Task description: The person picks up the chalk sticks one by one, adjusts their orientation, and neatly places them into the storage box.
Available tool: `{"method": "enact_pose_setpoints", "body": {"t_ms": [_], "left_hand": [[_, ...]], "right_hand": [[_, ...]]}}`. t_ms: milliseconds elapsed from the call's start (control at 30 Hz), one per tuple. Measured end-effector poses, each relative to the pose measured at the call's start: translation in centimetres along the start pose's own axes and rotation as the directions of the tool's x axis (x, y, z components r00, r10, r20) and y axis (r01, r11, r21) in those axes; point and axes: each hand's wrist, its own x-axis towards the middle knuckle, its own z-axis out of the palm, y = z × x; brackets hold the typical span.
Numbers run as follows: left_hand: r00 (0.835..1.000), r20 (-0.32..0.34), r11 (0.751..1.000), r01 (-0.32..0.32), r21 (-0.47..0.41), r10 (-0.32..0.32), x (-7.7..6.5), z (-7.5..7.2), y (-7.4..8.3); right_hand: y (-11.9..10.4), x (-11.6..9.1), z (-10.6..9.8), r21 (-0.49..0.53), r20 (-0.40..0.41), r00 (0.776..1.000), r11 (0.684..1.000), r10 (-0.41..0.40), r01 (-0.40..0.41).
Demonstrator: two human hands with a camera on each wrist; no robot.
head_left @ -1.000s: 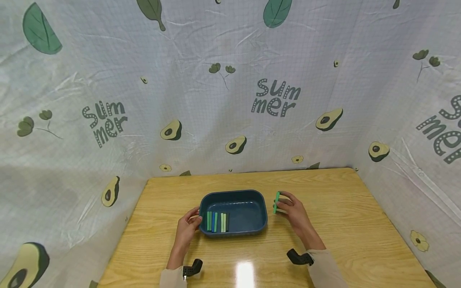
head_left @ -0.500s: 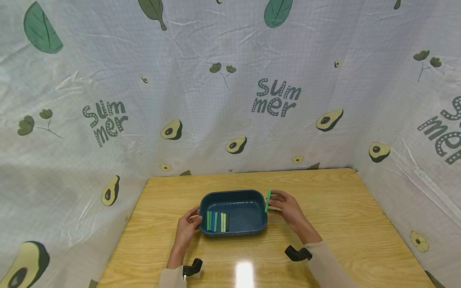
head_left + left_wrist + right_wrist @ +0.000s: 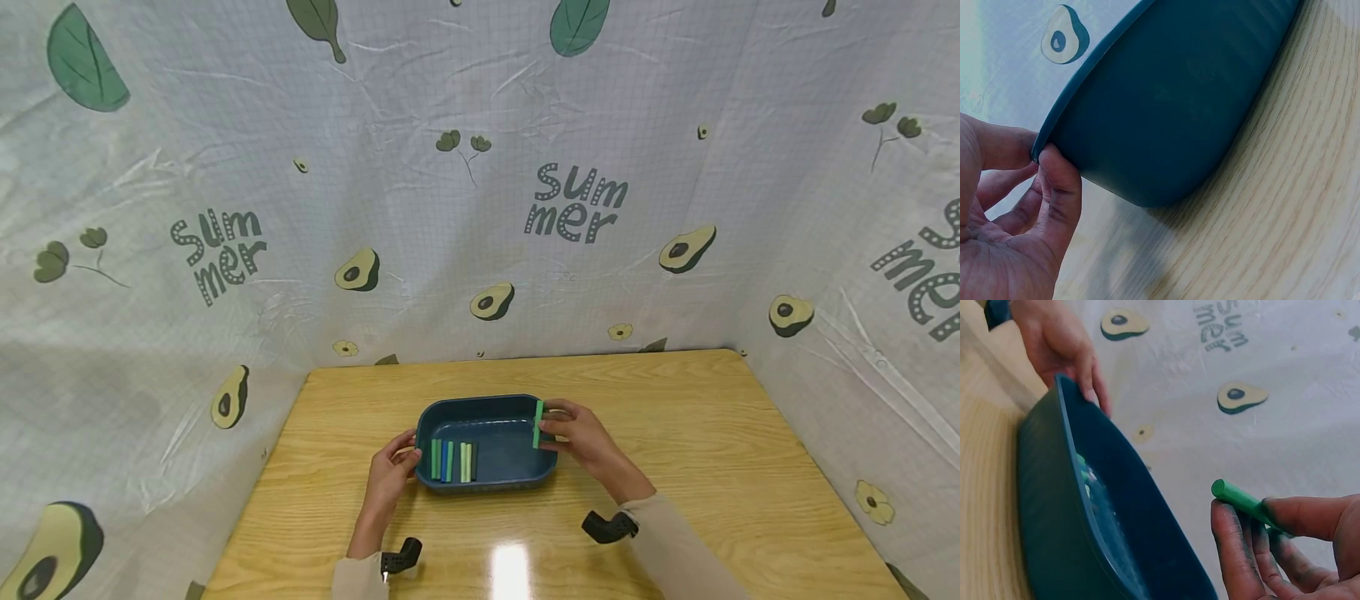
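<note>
A dark blue rectangular tub (image 3: 513, 454) with rounded corners stands on the table. My left hand (image 3: 392, 468) pinches its left rim between thumb and fingers, as the left wrist view shows close up. Several chalk sticks (image 3: 447, 462) in greens, blue and a dark shade lie side by side in the tub's left part. My right hand (image 3: 588, 437) holds a bright green chalk stick (image 3: 1241, 500) between thumb and fingertips, over the tub's right rim. Dark smudges mark the fingertips (image 3: 1227, 528) of that hand.
The wooden table (image 3: 675, 417) extends to both sides of the tub and in front of it. Behind it and at the sides hangs a pale sheet (image 3: 420, 208) printed with avocados, leaves and lettering. A black camera sits on each wrist.
My right hand has moved left with the green chalk stick, from beside the tub to over its right rim. The left hand and the tub stay where they were.
</note>
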Motion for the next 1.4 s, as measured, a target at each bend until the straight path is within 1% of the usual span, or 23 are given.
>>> {"method": "enact_pose_setpoints", "body": {"t_ms": [100,267,533,700,900,1133,1400], "left_hand": [[1.0,0.005,1.0,0.005,-0.009,-0.005,0.1,0.0,-0.1],[1.0,0.003,1.0,0.014,-0.017,-0.014,0.1,0.0,0.0],[1.0,0.001,1.0,-0.009,-0.012,0.009,-0.4,0.1,0.5],[1.0,0.004,1.0,-0.016,-0.02,0.016,-0.3,0.0,0.3],[1.0,-0.005,1.0,-0.011,-0.01,0.011,-0.5,0.1,0.5],[1.0,-0.003,1.0,-0.003,-0.004,0.003,-0.4,0.0,0.4],[1.0,-0.005,1.0,0.003,-0.009,-0.003,-0.4,0.0,0.4]], "right_hand": [[0.0,0.1,0.5,-0.001,0.034,0.999,1.0,0.001,-0.001],[-0.1,0.3,1.5,-0.017,0.064,0.998,1.0,0.024,-0.023],[0.2,1.5,3.5,-0.08,0.047,0.996,0.994,0.079,-0.075],[0.6,2.2,4.3,-0.117,0.056,0.992,0.988,0.112,-0.105],[1.2,2.8,5.3,-0.161,0.074,0.99,0.981,0.123,-0.11],[1.9,3.2,6.4,-0.207,0.08,0.986,0.97,0.148,-0.128],[2.4,3.9,7.0,-0.241,0.035,0.984,0.957,0.176,-0.162]]}}
